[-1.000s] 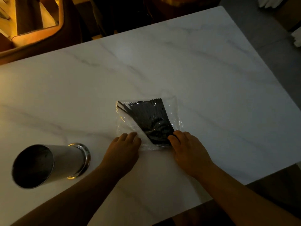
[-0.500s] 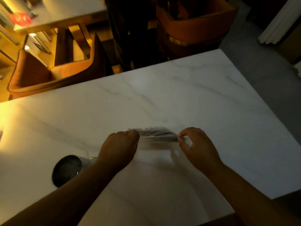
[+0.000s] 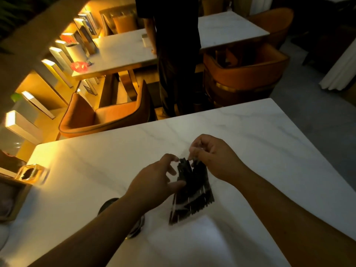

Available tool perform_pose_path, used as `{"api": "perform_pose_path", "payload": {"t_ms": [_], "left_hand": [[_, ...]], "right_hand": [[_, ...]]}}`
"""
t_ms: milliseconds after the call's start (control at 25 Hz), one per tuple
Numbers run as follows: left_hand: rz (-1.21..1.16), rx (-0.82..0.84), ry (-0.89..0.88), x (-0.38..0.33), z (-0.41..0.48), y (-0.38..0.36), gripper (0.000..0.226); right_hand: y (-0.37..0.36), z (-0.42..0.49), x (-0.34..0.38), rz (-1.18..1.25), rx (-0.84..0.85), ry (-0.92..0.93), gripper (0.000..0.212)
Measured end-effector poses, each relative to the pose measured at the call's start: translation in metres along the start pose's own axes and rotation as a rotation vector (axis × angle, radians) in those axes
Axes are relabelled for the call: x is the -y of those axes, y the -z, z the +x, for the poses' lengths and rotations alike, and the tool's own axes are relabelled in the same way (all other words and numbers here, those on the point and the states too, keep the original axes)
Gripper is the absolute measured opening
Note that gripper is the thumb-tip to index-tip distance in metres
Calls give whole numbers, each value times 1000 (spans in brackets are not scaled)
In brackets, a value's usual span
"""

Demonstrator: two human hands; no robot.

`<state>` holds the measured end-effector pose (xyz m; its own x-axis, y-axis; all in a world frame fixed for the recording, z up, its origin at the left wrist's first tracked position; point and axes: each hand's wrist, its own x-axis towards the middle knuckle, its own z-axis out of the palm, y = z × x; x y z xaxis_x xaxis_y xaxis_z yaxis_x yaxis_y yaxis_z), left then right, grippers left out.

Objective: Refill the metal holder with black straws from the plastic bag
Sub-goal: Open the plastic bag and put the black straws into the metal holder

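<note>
A clear plastic bag [image 3: 189, 197] full of black straws [image 3: 196, 182] hangs upright above the white marble table [image 3: 269, 151]. My right hand [image 3: 212, 157] pinches the bag's top edge. My left hand [image 3: 154, 182] holds the bag's left side, thumb against the plastic, fingertips at the top opening. The metal holder [image 3: 107, 205] stands on the table under my left forearm, and only parts of its dark rim and base show.
A wooden box [image 3: 11, 199] and a small glass container [image 3: 31, 173] sit at the table's left edge. An orange armchair [image 3: 107, 114] stands behind the table. A person in dark clothes [image 3: 177, 54] stands beyond the far edge, between other tables.
Both hands have lifted the bag off the table and turned it upright, opening upward. The view tilted up, so the room beyond now shows. The holder has slipped beneath my left forearm.
</note>
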<state>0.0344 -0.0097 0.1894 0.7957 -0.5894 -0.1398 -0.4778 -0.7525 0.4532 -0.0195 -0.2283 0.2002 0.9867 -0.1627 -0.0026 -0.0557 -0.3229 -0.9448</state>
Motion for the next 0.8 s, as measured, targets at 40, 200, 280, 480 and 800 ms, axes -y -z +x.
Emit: {"api": "perform_pose_path", "payload": {"t_ms": [40, 200, 280, 480, 800], "left_hand": [[-79, -5, 33, -4, 1, 8, 45], [-253, -74, 114, -12, 0, 49, 12], [-320, -124, 140, -14, 0, 68, 12], [-558, -217, 203, -6, -6, 111, 13], [-819, -254, 245, 28, -21, 140, 18]], "right_hand": [[-3, 5, 7, -1, -1, 19, 9], [-10, 16, 10, -13, -132, 11, 15], [-10, 12, -6, 35, -272, -51, 39], [-45, 4, -53, 431, -338, -418, 73], [-109, 24, -34, 1276, 331, -493, 62]]}}
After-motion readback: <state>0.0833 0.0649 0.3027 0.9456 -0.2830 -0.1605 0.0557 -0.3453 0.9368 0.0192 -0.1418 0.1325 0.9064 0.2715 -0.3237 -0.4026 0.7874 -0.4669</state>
